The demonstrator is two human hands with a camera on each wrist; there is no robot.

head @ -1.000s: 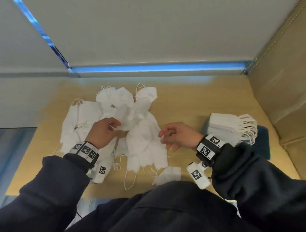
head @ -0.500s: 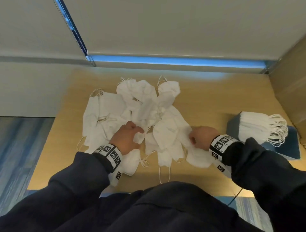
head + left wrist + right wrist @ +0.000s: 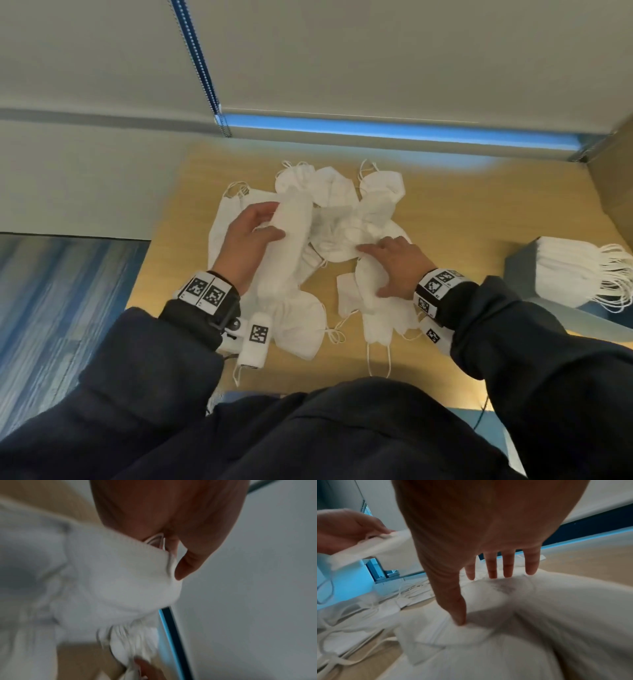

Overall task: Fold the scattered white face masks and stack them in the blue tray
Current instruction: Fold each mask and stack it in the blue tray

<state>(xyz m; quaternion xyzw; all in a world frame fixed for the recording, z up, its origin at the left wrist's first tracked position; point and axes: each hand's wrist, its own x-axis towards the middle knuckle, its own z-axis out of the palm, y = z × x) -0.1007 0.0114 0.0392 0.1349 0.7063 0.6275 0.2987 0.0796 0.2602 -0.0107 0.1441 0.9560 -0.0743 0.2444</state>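
Beside the pile, right-wrist view alone shows right hand point(image 3: 488, 534) fingers point(image 3: 508, 566) straight.

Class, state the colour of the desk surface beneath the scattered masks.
Light wood-grain tan desk; clearest in the head view.

Left hand point(image 3: 251, 236) pinches mask point(image 3: 291, 236); right hand point(image 3: 394, 265) seemingly flat on pile point(image 3: 342, 236).

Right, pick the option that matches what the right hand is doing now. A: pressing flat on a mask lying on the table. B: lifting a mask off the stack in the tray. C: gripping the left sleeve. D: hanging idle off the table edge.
A: the right hand lies with fingers straight on a white mask on the table.
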